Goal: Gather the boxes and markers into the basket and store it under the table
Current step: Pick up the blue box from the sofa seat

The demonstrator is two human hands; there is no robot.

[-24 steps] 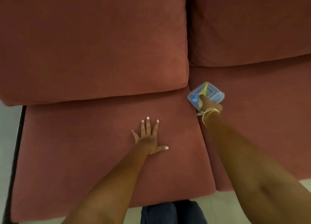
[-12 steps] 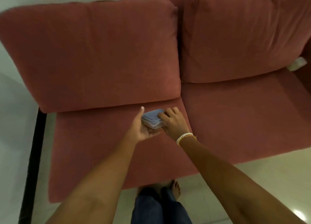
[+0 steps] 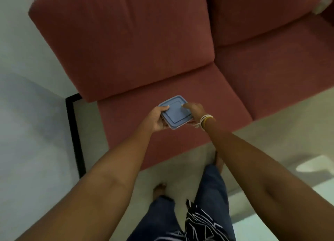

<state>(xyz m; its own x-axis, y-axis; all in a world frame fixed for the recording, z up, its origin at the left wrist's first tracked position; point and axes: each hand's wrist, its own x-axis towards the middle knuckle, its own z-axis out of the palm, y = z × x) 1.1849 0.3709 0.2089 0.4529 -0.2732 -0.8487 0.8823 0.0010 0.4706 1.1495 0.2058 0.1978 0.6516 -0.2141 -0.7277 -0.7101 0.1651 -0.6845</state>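
The box (image 3: pixel 175 112), a flat square one with a blue lid, is held in the air in front of the person, above the near edge of the left seat cushion of the red sofa (image 3: pixel 148 47). It touches nothing but the two hands. The left hand (image 3: pixel 157 119) grips its left side, thumb lying on the lid and the fingers curled underneath. The right hand (image 3: pixel 194 112) grips the right side in much the same way, thumb pressed on the lid near its far corner; a few bangles (image 3: pixel 204 121) sit on that wrist. The lid looks seated all round, though the picture is a little soft.

Judging by this, the step in hand is collecting one box off the sofa, with the drop into the basket not yet done. No basket, table or markers show in this view, so how much of the gathering remains cannot be told. The next move probably calls for turning away from the sofa towards wherever the basket stands, keeping the box level so the lid stays on, and lowering it in. One hand could likely carry it alone, since the box seems light, freeing the other for anything else to be picked up. A small white thing (image 3: pixel 323 4) lies at the far right of the sofa; what it is cannot be made out.
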